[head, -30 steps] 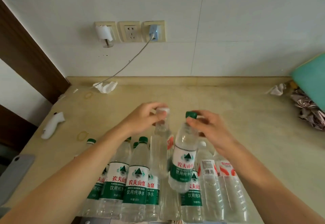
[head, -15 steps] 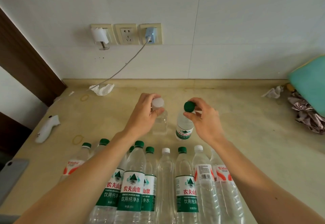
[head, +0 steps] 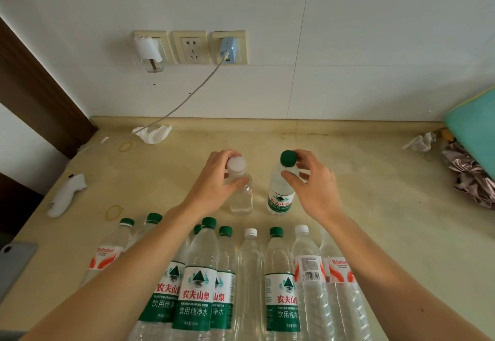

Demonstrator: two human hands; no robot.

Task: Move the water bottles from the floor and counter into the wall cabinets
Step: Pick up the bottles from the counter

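My left hand [head: 213,180] grips the neck of a white-capped clear bottle [head: 241,199], which stands upright on the beige counter [head: 375,207]. A hand's width to its right, my right hand [head: 313,182] pinches the neck of a green-capped, green-labelled bottle [head: 280,196], also upright on the counter. Nearer to me stands a row of several water bottles [head: 251,273] with green or white caps, partly hidden by my forearms. No wall cabinet is in view.
Crumpled tissues [head: 152,133] and a charger cable [head: 192,91] lie at the back left, near wall sockets [head: 190,47]. A white object [head: 67,193] and rubber bands [head: 114,211] lie left. A turquoise item [head: 474,132] and crumpled fabric [head: 471,177] sit at the right edge.
Both hands carried their bottles forward, away from the row, and lowered them until they stand on the counter. The camera view tilted slightly.
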